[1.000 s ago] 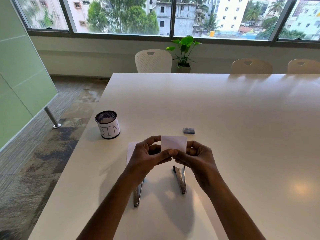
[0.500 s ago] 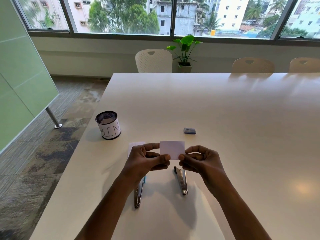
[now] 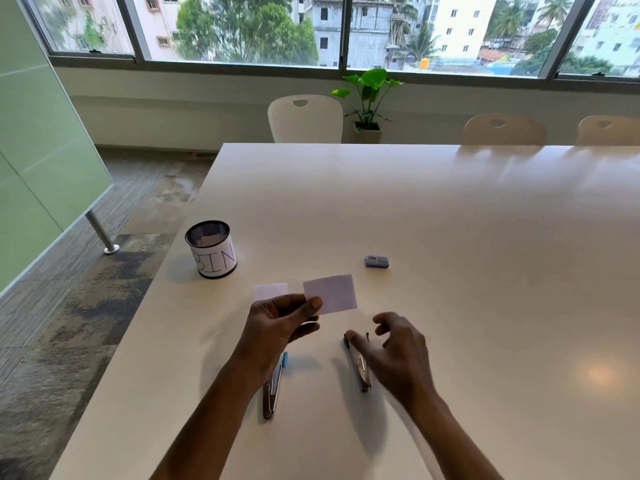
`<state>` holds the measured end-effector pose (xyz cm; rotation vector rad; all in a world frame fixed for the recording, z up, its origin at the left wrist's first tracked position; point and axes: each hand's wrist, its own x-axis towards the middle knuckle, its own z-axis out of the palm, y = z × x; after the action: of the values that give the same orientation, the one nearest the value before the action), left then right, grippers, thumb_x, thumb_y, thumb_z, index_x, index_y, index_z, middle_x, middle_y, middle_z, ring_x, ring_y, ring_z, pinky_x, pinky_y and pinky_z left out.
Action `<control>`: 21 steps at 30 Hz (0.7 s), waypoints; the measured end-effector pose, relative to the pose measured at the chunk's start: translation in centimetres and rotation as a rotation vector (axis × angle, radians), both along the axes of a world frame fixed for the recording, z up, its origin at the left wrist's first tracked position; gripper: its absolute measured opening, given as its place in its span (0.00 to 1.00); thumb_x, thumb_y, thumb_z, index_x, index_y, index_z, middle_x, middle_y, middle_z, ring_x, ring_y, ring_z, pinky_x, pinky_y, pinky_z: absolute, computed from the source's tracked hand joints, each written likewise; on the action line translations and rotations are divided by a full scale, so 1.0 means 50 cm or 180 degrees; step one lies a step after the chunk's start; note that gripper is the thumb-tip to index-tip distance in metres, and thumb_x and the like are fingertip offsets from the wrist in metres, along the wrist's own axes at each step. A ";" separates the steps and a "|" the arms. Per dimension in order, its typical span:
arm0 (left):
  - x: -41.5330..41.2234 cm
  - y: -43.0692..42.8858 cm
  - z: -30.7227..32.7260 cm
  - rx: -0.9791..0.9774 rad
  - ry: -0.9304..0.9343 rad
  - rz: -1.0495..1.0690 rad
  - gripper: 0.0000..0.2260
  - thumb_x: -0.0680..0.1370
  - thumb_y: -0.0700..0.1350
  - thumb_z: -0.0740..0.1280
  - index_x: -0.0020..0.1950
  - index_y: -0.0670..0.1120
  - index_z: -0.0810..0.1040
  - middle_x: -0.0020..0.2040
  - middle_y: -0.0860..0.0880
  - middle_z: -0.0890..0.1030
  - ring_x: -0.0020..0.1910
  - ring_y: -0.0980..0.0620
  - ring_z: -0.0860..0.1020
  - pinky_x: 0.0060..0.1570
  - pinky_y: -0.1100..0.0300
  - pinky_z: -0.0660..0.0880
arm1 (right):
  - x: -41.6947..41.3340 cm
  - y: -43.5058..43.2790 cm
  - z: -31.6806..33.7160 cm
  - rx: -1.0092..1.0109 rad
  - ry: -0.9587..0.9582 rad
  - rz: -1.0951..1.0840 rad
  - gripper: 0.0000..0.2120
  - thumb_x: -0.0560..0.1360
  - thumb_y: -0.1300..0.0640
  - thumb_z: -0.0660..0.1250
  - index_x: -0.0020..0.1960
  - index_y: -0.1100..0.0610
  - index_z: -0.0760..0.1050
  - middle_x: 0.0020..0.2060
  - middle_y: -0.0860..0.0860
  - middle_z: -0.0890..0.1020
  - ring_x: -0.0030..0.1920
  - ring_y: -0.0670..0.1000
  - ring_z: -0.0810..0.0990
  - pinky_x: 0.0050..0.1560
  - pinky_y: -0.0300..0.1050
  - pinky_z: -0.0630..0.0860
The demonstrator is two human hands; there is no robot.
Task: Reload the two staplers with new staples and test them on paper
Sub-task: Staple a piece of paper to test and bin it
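- Left stapler [image 3: 272, 393] lies close to the near edge of the tabletop [image 3: 450, 237], long axis running near to far. It is partly under the left wrist, with a blue part showing at its far end.
- Right stapler [image 3: 362, 372] lies beside it but apart from it, likewise near to far.
- Right hand [image 3: 398, 355] is over the right stapler, fingers loosely curled and spread, holding nothing. The thumb is by the stapler's far end; contact cannot be told.
- Likely step: taking up the right stapler for the paper test. Risk: a one-handed grab on the glossy top may push the stapler away instead of lifting it.
- Left hand [image 3: 277, 323] pinches the paper slip [image 3: 334, 294] by its left edge, thumb on top, and holds it off the tabletop.
- Risk: held by one edge only, the slip may bend or pull out of the stapler's mouth. A staple driven near that edge would land close to the thumb.
- Second slip [image 3: 270, 291] lies flat just beyond the left hand.
- Staple box [image 3: 376, 261] sits farther in, well apart from both staplers.
- Mesh cup marked BIN [image 3: 211, 249] stands near the left edge with paper inside.
- Whether either stapler is loaded cannot be told; a badly seated strip would jam the test.
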<state>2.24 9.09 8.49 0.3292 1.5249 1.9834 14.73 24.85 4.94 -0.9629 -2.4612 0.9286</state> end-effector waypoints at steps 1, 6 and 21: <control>0.002 0.002 -0.002 -0.0008 0.0017 0.0014 0.12 0.68 0.44 0.73 0.51 0.43 0.84 0.48 0.44 0.87 0.47 0.46 0.85 0.45 0.58 0.83 | -0.002 -0.010 -0.011 0.0137 -0.0194 -0.0005 0.29 0.68 0.35 0.73 0.58 0.55 0.77 0.50 0.51 0.79 0.49 0.51 0.79 0.45 0.40 0.70; 0.014 0.010 -0.003 -0.0060 0.0125 0.0160 0.12 0.66 0.43 0.75 0.49 0.45 0.85 0.45 0.46 0.87 0.43 0.46 0.86 0.40 0.61 0.82 | -0.024 -0.035 -0.040 0.0511 -0.0552 -0.0117 0.26 0.70 0.34 0.70 0.49 0.58 0.78 0.43 0.50 0.70 0.48 0.55 0.77 0.44 0.39 0.69; 0.007 0.020 0.000 0.0002 0.0391 0.0347 0.13 0.69 0.43 0.73 0.52 0.43 0.85 0.46 0.46 0.87 0.44 0.45 0.86 0.42 0.59 0.83 | -0.003 -0.026 0.049 -0.3099 0.1072 0.0678 0.18 0.70 0.52 0.73 0.59 0.54 0.81 0.51 0.58 0.81 0.44 0.56 0.83 0.48 0.48 0.82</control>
<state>2.60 10.09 8.49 0.3817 1.6503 2.0815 14.56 23.56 7.38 -0.6851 -1.7915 2.2428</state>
